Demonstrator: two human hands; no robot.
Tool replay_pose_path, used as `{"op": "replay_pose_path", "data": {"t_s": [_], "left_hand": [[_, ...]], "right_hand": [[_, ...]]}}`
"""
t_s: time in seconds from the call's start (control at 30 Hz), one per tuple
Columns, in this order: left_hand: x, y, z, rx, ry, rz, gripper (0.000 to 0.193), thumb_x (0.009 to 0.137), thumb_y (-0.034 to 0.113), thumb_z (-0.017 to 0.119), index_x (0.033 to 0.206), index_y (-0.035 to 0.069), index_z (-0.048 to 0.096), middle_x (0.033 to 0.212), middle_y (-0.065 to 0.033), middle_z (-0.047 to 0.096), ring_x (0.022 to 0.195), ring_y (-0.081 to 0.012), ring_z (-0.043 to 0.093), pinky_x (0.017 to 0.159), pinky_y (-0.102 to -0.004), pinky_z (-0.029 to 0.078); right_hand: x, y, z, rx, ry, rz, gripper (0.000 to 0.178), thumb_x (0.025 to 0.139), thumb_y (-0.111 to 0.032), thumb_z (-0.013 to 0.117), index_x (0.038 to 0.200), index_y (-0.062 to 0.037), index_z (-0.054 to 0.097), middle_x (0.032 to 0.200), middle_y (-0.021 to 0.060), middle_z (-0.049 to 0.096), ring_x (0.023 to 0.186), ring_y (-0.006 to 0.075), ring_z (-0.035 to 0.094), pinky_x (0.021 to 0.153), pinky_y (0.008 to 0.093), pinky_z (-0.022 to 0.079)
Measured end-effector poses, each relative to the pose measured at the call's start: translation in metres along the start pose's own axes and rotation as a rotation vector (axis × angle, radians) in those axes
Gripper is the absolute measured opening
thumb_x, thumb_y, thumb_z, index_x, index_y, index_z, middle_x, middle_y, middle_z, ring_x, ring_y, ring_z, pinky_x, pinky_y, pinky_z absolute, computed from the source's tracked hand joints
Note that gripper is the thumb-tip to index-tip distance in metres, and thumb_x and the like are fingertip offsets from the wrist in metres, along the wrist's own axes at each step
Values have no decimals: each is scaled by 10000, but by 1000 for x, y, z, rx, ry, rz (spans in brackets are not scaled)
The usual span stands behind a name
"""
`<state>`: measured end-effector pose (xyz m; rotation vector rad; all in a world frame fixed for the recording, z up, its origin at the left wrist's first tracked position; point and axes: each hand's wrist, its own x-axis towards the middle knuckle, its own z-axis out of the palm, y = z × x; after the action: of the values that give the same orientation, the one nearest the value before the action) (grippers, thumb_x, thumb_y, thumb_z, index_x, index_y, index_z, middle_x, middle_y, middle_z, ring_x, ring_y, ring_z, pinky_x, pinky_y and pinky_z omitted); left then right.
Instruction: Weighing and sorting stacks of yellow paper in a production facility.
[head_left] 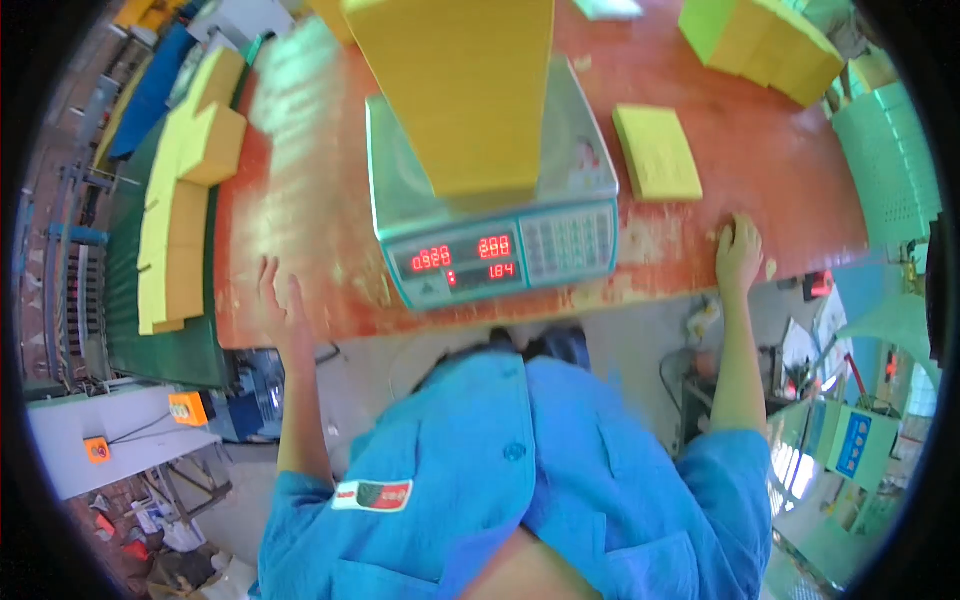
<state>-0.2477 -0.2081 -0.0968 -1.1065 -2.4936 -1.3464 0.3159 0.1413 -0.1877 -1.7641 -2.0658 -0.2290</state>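
Observation:
A tall yellow block point(460, 100) stands upright on the metal pan of a digital weighing scale point(568, 247), whose red figures are lit. Left of the scale, my left hand point(284, 312) is raised at the table's front edge, fingers spread and holding nothing. My right hand point(739, 257) rests on the front edge at the right, its fingers loosely bent and nothing seen in them. Between that hand and the scale lies a flat yellow pad-like block point(657, 153). Neither hand touches the scale or the yellow blocks.
The red table point(300, 190) has worn patches along its front. Several yellow blocks point(180, 215) line a green belt-like surface point(135, 300) on the left. More yellow blocks point(760, 50) stand at the far right. A green perforated panel point(890, 150) borders the right side.

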Motion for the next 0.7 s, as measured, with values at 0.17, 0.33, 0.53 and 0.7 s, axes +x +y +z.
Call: {"op": "replay_pose_path", "data": {"t_s": [0.17, 0.33, 0.53, 0.7], "left_hand": [[78, 183, -10, -386, -218, 630, 313, 879, 13, 575, 1188, -32, 605, 1344, -157, 559, 1283, -253, 503, 1092, -377, 364], [141, 286, 22, -289, -409, 835, 279, 845, 39, 645, 1123, 22, 656, 1300, -92, 606, 1236, -216, 538, 1060, -356, 382], [171, 301, 44, -318, -600, 676, 220, 833, 86, 695, 1046, 37, 668, 1213, -25, 658, 1155, -133, 570, 1025, -306, 403], [175, 295, 47, -333, -622, 639, 142, 844, 83, 683, 972, 22, 675, 1156, -30, 682, 1095, -128, 598, 1000, -290, 418]], "right_hand": [[-2, -8, -8, 38, 48, -5, 327, 920, -196, 563, 1220, -70, 601, 1318, 103, 577, 1247, 282, 506, 1030, 437, 396], [-3, -9, -12, 74, 26, 34, 318, 904, -173, 577, 1201, -61, 609, 1320, 105, 575, 1261, 279, 495, 1045, 433, 377], [-4, -10, -12, 118, 54, 48, 315, 898, -157, 576, 1194, -58, 611, 1316, 97, 580, 1263, 276, 494, 1047, 434, 374], [-4, -11, -14, 115, 60, 41, 307, 894, -156, 578, 1184, -62, 614, 1312, 91, 583, 1261, 270, 496, 1045, 433, 373]]}}
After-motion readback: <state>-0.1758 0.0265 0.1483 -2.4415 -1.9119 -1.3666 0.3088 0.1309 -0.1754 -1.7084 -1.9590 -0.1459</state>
